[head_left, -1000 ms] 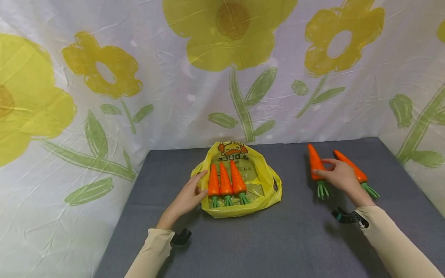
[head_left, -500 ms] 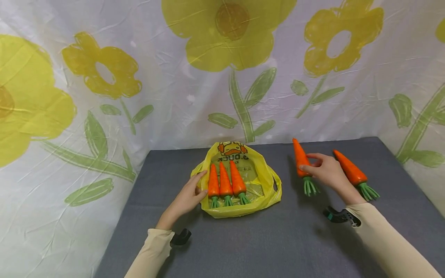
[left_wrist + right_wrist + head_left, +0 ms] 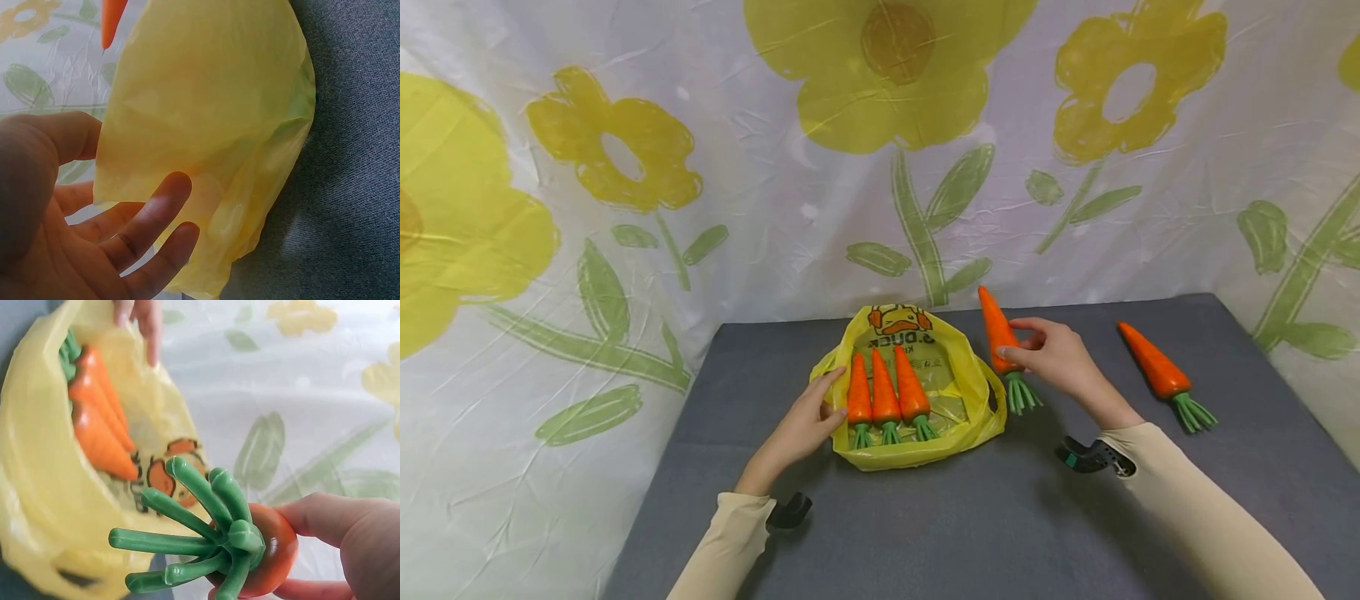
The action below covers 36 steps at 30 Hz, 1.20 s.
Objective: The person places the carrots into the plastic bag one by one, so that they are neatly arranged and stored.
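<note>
My right hand pinches an orange carrot by its thick end, tip up and green stems down, just right of a yellow plastic bag. The bag lies with its mouth spread open, a duck print on its inner wall. Three carrots lie side by side inside, tips pointing to the back. At the bag's left edge my left hand holds the rim. In the left wrist view its thumb passes behind the plastic, while fingertips rest on the near side.
One more carrot lies on the right of the dark grey tabletop. Behind the table hangs a white flower-print curtain. A handle loop stands out on the bag's right side.
My right hand has lifted the carrot from beside the other one on the right and carried it left to the bag's right edge. My left hand has stayed at the rim.
</note>
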Tool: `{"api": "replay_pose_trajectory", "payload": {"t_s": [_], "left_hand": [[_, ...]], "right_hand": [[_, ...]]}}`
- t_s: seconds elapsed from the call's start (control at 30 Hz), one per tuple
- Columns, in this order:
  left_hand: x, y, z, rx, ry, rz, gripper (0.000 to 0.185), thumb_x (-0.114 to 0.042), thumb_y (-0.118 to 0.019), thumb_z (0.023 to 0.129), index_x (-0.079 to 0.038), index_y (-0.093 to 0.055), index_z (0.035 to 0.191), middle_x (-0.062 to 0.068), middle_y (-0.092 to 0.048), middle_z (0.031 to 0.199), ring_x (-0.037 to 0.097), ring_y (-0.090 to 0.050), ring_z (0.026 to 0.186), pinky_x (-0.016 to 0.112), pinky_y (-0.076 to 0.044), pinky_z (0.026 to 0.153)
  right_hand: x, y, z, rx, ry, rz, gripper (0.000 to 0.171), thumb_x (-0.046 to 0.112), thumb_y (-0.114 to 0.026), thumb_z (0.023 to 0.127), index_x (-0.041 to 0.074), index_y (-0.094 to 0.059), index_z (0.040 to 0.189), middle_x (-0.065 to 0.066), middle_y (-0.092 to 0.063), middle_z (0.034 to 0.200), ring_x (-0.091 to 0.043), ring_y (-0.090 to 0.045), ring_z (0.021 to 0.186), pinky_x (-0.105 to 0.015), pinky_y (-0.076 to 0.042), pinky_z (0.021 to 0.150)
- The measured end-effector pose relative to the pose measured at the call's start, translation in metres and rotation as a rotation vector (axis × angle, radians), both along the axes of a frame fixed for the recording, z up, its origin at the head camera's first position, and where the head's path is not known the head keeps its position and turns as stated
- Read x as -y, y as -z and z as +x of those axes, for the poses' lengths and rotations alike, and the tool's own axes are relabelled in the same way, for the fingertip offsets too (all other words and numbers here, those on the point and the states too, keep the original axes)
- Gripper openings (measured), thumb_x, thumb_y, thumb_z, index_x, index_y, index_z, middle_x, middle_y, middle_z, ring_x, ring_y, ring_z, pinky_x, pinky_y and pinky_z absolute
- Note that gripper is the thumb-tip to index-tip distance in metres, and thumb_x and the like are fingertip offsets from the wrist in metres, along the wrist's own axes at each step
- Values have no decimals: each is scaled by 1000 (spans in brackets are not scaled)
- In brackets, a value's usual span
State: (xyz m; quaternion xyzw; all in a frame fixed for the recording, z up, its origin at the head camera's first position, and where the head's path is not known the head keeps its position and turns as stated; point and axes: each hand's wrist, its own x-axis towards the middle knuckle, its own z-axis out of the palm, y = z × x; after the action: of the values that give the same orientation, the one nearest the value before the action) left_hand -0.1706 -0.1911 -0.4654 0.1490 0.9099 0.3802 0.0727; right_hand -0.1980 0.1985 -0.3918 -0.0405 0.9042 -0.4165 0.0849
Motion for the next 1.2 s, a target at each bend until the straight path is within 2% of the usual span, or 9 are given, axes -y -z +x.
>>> {"api": "replay_pose_trajectory", "payload": {"t_s": [0.37, 0.67, 0.97, 1.2], "left_hand": [[-1, -2, 0, -2, 3, -2, 70, -13, -64, 95, -13, -29, 156, 16, -46, 140, 12, -54, 71, 24, -49, 57], [-1, -1, -1, -1, 3, 3, 70, -12, -64, 95, -13, -29, 156, 16, -47, 138, 11, -54, 71, 24, -49, 56], [-1, -1, -1, -4, 2, 4, 70, -12, -64, 95, -12, -30, 156, 16, -47, 138, 11, -53, 71, 24, -49, 57], [-1, -1, -1, 1, -1, 2, 70, -12, -64, 95, -13, -30, 156, 15, -47, 138, 11, -53, 70, 24, -49, 56]], "right_hand": [[45, 3, -6, 7, -58, -11, 63, 34, -70, 90, 9, -50, 144, -16, -71, 102, -29, -68, 82, -28, -48, 64], [70, 15, -10, -21, -102, -29, 62, 33, -72, 89, 10, -52, 143, -14, -71, 99, -19, -62, 72, -28, -44, 60], [88, 32, -14, 11, -83, -42, 62, 34, -73, 88, 14, -53, 143, -10, -67, 95, -19, -57, 68, -28, -43, 59], [92, 43, -14, -30, -75, -9, 62, 33, -73, 88, 12, -53, 143, -10, -68, 91, -18, -57, 67, -29, -45, 59]]}}
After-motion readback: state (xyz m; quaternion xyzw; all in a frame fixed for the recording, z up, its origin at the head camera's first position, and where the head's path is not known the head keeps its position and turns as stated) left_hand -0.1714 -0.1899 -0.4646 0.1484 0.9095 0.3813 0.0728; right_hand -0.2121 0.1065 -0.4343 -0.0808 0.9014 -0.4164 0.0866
